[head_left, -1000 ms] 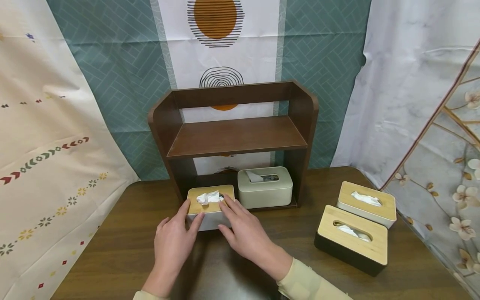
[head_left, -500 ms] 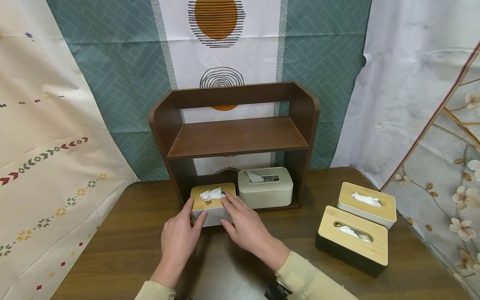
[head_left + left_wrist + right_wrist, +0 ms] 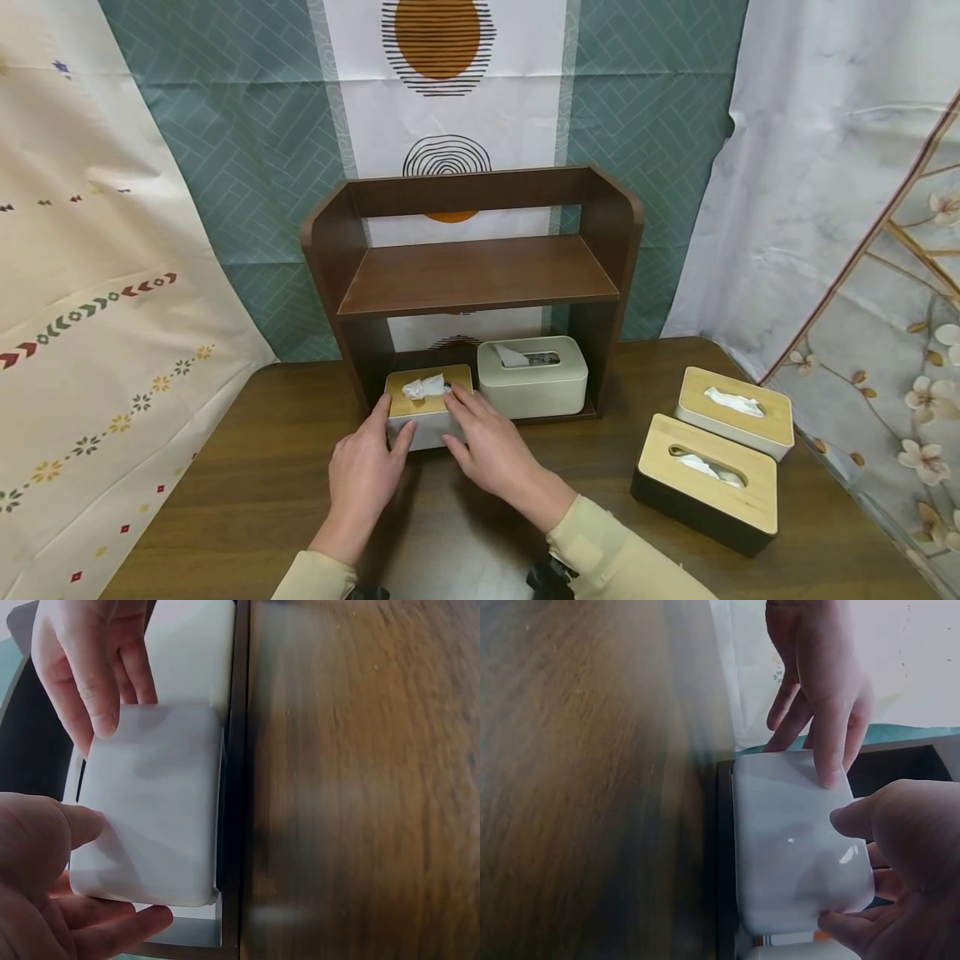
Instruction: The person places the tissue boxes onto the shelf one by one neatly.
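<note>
A white tissue box with a bamboo lid sits at the left of the brown shelf's lower compartment, its white front at the compartment's front edge. A tuft of tissue pokes from its slot. My left hand grips its left end, thumb on the front and fingers along the side. At the other end my right hand holds it, thumb on the front too. Both thumbs show on the white face in the left wrist view. Close to its right stands a pale green tissue box.
The brown two-tier shelf stands against the hanging cloth, its upright side boards enclosing the compartment. At the right of the wooden table are a black tissue box and, behind it, another white tissue box, both bamboo-topped.
The white tissue box has slid back and slightly right into the lower compartment, both hands moving with it. During the last half second it shifted only a little. The other boxes stayed put.
</note>
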### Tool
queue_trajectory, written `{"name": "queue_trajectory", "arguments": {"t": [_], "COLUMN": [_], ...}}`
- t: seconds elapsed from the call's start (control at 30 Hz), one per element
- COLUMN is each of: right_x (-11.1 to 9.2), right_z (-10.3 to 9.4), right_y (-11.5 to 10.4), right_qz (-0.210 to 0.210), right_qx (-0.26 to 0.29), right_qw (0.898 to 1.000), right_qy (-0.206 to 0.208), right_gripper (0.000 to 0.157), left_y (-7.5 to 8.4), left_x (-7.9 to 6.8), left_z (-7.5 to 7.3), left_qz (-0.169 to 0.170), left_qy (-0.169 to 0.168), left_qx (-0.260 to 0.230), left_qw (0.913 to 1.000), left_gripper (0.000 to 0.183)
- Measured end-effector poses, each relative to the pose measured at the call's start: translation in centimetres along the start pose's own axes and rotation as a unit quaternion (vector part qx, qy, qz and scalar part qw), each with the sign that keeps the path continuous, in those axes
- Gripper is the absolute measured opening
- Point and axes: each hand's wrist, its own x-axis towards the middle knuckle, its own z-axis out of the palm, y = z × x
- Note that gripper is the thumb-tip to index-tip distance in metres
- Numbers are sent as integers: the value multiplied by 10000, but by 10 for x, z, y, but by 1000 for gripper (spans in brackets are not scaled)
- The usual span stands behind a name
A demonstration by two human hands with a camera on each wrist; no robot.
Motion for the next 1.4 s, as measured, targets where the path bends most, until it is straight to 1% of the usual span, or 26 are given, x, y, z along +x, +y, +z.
{"name": "queue_trajectory", "arguments": {"t": [0.3, 0.5, 0.6, 0.77, 0.87, 0.97, 1.13, 1.2, 1.3, 1.4], "right_x": [5, 7, 4, -2, -6, -10, -14, -15, -15, -13], "right_z": [3, 2, 1, -2, -5, -8, -11, -11, -10, -10], "right_y": [5, 6, 6, 6, 5, 4, 5, 6, 10, 14], "right_qz": [-64, -60, -31, -22, -93, -167, -233, -244, -256, -265], "right_qx": [-119, -124, -190, -389, -526, -638, -760, -781, -775, -758], "right_qw": [9999, 9999, 9998, 9988, 9976, 9968, 9964, 9964, 9966, 9968], "right_qy": [-46, -96, -7, 297, 436, 443, 292, 229, 123, -19], "right_gripper": [56, 58, 58, 59, 59, 59, 59, 59, 63, 66], "left_y": [-3, -6, -7, -7, -6, -5, -2, -1, -1, -2], "left_x": [3, 7, 7, 6, 5, 0, -9, -10, -9, -6], "left_z": [6, 8, 8, 6, 4, 0, -5, -5, -5, -6], "left_qz": [134, 124, 112, 136, 217, 385, 951, 1089, 1052, 908], "left_qy": [81, -34, -157, -273, -212, -121, 231, 348, 301, 82], "left_qx": [187, 206, 209, 242, 293, 413, 690, 747, 734, 673], "left_qw": [9997, 9997, 9996, 9992, 9991, 9983, 9928, 9906, 9913, 9936], "left_gripper": [67, 70, 72, 74, 75, 75, 65, 62, 61, 62]}}
